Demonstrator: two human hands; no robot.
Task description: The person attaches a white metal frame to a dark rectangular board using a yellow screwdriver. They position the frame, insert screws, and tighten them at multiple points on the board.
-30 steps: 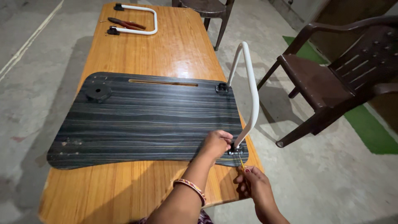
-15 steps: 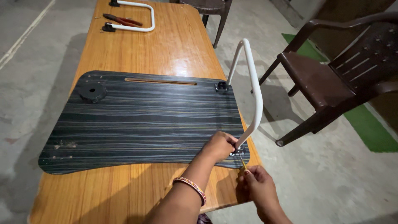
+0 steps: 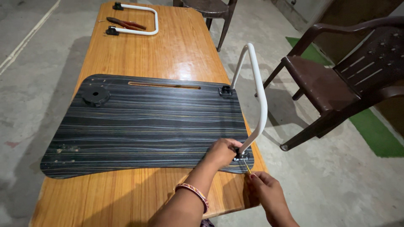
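Observation:
A dark striped board (image 3: 143, 126) lies flat on the wooden table (image 3: 168, 50). A white U-shaped tube leg (image 3: 257, 90) stands upright along its right edge, fixed in black brackets. My left hand (image 3: 223, 152) presses on the near bracket at the foot of the leg. My right hand (image 3: 266, 191) holds a thin screwdriver (image 3: 246, 165) with its tip at that bracket. A bangle sits on my left wrist.
A second white U-shaped leg (image 3: 139, 19) and red-handled pliers (image 3: 125, 24) lie at the table's far end. A brown plastic chair (image 3: 336, 84) stands to the right, another chair (image 3: 210, 8) beyond the table. The floor is concrete with a green mat at the right.
The view has drifted slightly. Both hands stay at the near bracket, with the screwdriver still at it.

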